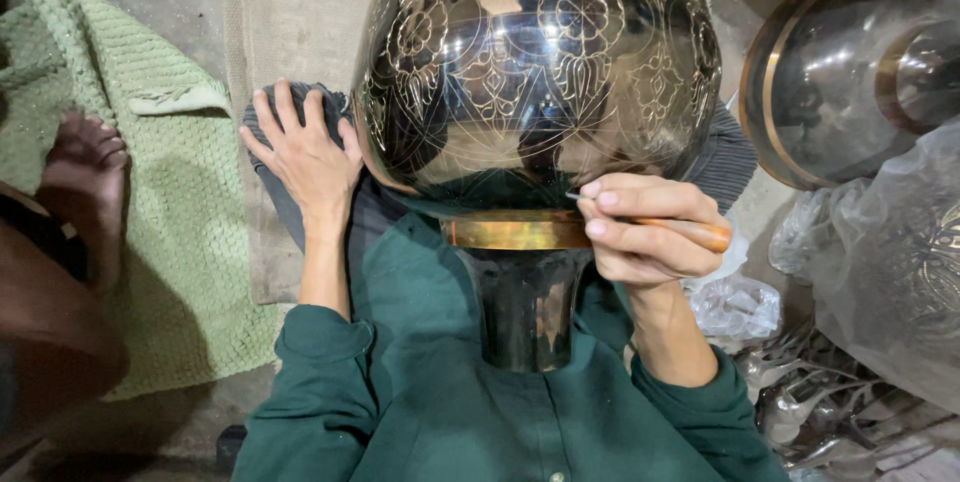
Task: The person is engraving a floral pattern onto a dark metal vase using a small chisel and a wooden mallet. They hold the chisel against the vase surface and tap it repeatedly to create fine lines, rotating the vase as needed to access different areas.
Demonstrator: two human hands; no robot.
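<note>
Far left: a bare foot (pixel 88 147) of another person rests on a pale green knitted cloth (pixel 175 222) spread on the floor.
Left hand: the left hand (pixel 305 152) lies flat with fingers spread, palm down on a dark grey ribbed cloth (pixel 275 182), just beside the left flank of the vase; its grip is wide and holds nothing.
Centre: a large dark polished metal vase with fine engraved floral patterns (pixel 535 62) lies toward the person, its rounded belly filling the top middle of the view.
Vase neck: a plain brass-coloured band (pixel 510 232) rings the vase below the belly, and the dark flared neck (pixel 525 307) points at the person's green shirt (pixel 450 412).
Right hand: the right hand (pixel 645 227) is closed in a narrow grip on a thin tool with an orange-brown wooden handle (pixel 690 232), its tip at the lower edge of the belly, just above the band.
Right: another dark round metal vessel with a brass rim (pixel 840 82) lies well apart, with clear crumpled plastic wrapping (pixel 880 272) below it.
</note>
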